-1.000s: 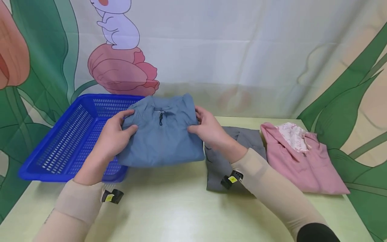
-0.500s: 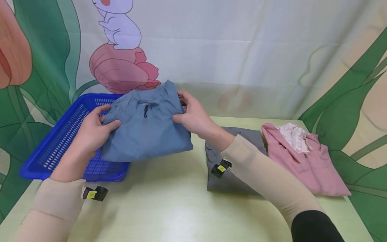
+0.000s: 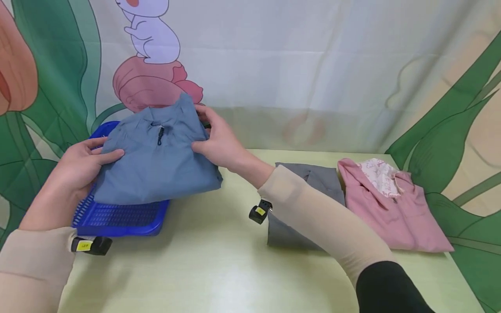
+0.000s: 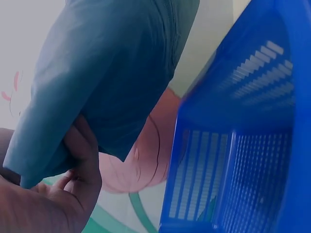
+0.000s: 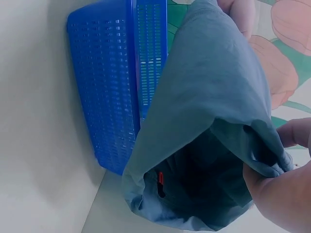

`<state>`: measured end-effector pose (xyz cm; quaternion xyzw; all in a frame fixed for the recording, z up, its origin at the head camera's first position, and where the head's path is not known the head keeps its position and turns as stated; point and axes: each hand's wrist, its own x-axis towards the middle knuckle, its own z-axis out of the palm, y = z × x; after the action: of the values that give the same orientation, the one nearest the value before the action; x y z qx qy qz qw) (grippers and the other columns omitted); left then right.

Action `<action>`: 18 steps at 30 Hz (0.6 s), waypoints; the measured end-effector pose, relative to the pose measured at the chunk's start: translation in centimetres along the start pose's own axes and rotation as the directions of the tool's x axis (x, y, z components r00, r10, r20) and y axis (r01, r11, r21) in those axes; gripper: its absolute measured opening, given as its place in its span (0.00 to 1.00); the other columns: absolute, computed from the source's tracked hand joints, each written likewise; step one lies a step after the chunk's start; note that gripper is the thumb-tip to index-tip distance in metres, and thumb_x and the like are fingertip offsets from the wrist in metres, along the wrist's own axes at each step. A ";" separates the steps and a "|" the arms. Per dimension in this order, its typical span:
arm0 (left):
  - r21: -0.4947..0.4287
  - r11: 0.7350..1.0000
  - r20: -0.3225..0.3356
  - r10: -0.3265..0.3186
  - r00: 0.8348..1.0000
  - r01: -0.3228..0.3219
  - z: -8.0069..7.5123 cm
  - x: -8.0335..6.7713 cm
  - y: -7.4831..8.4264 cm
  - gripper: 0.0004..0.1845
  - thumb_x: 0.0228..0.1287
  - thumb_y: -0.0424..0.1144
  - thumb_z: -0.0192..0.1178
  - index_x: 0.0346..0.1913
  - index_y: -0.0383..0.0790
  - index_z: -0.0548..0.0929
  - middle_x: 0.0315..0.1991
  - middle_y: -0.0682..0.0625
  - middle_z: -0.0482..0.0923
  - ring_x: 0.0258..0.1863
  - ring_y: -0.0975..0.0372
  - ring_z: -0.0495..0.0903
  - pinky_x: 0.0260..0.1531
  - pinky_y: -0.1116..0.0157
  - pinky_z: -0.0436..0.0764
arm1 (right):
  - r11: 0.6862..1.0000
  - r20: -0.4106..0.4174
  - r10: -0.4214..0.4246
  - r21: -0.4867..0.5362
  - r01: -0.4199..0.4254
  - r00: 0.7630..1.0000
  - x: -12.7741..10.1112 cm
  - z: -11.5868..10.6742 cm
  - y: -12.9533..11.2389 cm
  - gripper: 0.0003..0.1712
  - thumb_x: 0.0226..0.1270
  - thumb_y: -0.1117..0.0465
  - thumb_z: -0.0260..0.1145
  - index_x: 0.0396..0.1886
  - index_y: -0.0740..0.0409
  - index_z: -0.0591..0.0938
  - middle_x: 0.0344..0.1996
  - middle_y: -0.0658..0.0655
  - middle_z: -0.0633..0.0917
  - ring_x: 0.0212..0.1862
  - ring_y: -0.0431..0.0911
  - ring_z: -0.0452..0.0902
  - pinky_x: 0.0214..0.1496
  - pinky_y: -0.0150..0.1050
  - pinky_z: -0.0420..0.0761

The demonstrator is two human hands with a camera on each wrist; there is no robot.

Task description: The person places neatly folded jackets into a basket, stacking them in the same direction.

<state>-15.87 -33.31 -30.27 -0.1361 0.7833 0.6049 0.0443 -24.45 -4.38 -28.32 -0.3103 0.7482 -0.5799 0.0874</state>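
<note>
A folded blue jacket [image 3: 156,165] with a black zipper pull at its collar is held up over the blue plastic basket [image 3: 121,219]. My left hand [image 3: 80,167] grips its left side, thumb on top and fingers underneath. On the opposite side, near the collar, my right hand [image 3: 219,139] pinches the edge between thumb and fingers. In the left wrist view the jacket [image 4: 107,73] hangs above and beside the basket [image 4: 233,126]. The right wrist view looks into an open fold of the jacket [image 5: 209,82], where a small red-and-black tab shows.
A folded grey garment [image 3: 289,230] lies on the pale table [image 3: 219,269], partly hidden by the right forearm. Beside it, at the right, sits a folded pink jacket [image 3: 403,213] with a white patterned lining. Behind the table hangs a printed curtain [image 3: 282,65].
Both hands have carried the blue jacket leftward and slightly up, from beside the basket to over it. The jacket's right side has tilted higher. The grey and pink garments have stayed put.
</note>
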 end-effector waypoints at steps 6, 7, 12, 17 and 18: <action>0.060 0.998 0.007 0.008 1.000 -0.009 -2.1 0.0 0.1 0.52 0.75 0.50 0.61 0.83 0.40 0.34 0.79 0.34 0.48 0.39 0.77 0.80 0.39 0.70 0.84 | 0.999 0.028 0.019 -0.030 -0.018 0.999 0.9 1.7 -0.3 0.45 0.64 0.76 0.63 0.79 0.54 0.61 0.65 0.55 0.71 0.55 0.50 0.75 0.53 0.35 0.78; 0.091 0.996 0.002 0.018 1.000 -0.018 -2.4 0.1 0.0 0.52 0.75 0.51 0.60 0.83 0.39 0.34 0.79 0.32 0.49 0.38 0.77 0.80 0.40 0.69 0.84 | 0.999 0.031 0.023 -0.027 -0.022 0.999 1.1 1.9 -0.3 0.45 0.64 0.75 0.64 0.79 0.54 0.61 0.65 0.55 0.71 0.54 0.50 0.75 0.52 0.35 0.78; 0.229 0.972 -0.020 0.060 0.998 -0.054 -4.2 0.9 -0.7 0.55 0.73 0.58 0.59 0.83 0.38 0.33 0.79 0.28 0.47 0.41 0.73 0.80 0.41 0.67 0.85 | 0.999 0.041 0.044 0.005 -0.044 0.998 1.7 3.3 -0.2 0.44 0.64 0.75 0.68 0.78 0.52 0.63 0.63 0.53 0.72 0.54 0.49 0.76 0.52 0.35 0.79; 0.287 0.956 -0.050 0.081 0.995 -0.063 -5.8 1.4 -1.3 0.56 0.72 0.59 0.58 0.82 0.36 0.33 0.79 0.27 0.39 0.66 0.33 0.68 0.38 0.67 0.84 | 0.999 0.031 0.037 0.034 -0.038 0.999 2.3 4.7 0.0 0.44 0.63 0.75 0.70 0.76 0.52 0.66 0.60 0.52 0.73 0.53 0.46 0.78 0.52 0.33 0.79; 0.299 0.952 -0.062 0.087 0.994 -0.064 -6.1 1.6 -1.5 0.55 0.73 0.59 0.57 0.82 0.36 0.34 0.79 0.26 0.39 0.69 0.28 0.60 0.37 0.67 0.84 | 0.999 0.027 0.036 0.040 -0.037 0.999 2.3 4.9 0.1 0.44 0.63 0.75 0.71 0.76 0.51 0.66 0.60 0.51 0.74 0.53 0.46 0.78 0.52 0.32 0.79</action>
<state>-16.38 -39.78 -30.43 -0.1204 0.8709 0.4764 0.0117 -23.87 -9.70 -29.40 -0.3024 0.7405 -0.5892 0.1141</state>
